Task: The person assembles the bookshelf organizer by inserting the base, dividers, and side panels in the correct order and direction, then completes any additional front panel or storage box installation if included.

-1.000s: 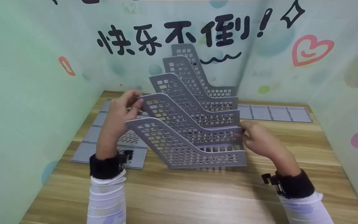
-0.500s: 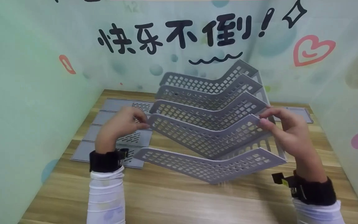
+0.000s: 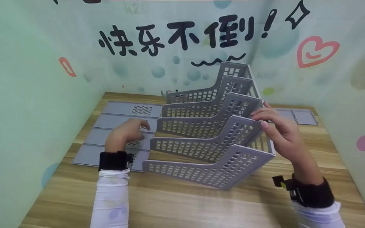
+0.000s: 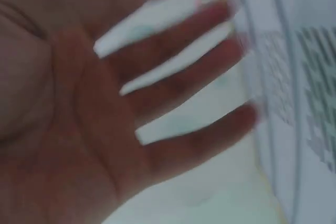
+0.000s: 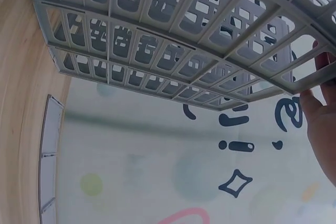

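Note:
A grey file rack (image 3: 220, 172) with several perforated dividers stands on the table, its tall ends toward the right and its low ends toward the left. My right hand (image 3: 282, 134) grips the upper right part, thumb and fingers around the edge of a tall end. The right wrist view shows the rack's slotted back (image 5: 152, 45) and part of that hand (image 5: 323, 129) at its edge. My left hand (image 3: 127, 133) is off the rack, above a flat grey panel (image 3: 89, 155); in the left wrist view its fingers are spread and this hand (image 4: 105, 103) holds nothing.
The grey panel, with slanted slots, lies left of the rack, partly beneath its low ends in view. Another flat grey strip (image 3: 306, 117) lies at the back right of the wooden table (image 3: 182, 205). Printed cloth (image 3: 296, 82) encloses the back and sides.
The rack has been turned so its tall ends, earlier at the left, now stand at the right. My left hand has let go of it, while my right has moved up to a tall end.

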A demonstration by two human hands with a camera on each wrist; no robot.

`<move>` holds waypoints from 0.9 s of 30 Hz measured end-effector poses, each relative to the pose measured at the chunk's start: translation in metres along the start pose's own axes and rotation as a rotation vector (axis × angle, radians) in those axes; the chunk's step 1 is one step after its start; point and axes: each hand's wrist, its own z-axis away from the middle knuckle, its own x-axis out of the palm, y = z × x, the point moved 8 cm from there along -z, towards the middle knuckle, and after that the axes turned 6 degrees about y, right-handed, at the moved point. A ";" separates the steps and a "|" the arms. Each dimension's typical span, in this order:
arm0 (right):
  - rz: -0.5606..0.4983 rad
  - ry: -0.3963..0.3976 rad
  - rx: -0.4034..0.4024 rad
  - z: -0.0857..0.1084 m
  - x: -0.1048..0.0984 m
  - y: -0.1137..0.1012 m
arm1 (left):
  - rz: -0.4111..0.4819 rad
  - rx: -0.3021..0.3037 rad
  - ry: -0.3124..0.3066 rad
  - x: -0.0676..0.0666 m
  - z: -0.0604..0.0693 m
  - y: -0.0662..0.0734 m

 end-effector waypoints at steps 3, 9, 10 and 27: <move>0.007 -0.006 0.013 0.002 -0.001 0.002 | -0.073 -0.082 0.047 0.004 -0.007 -0.018; 0.028 -0.028 0.015 0.003 -0.002 0.003 | -0.032 -0.273 -0.008 0.026 -0.006 -0.039; 0.030 -0.032 0.017 0.003 -0.002 0.003 | -0.026 -0.280 -0.010 0.028 -0.006 -0.038; -0.043 0.066 0.023 0.001 0.012 0.006 | -0.144 -0.204 -0.112 0.040 -0.004 0.010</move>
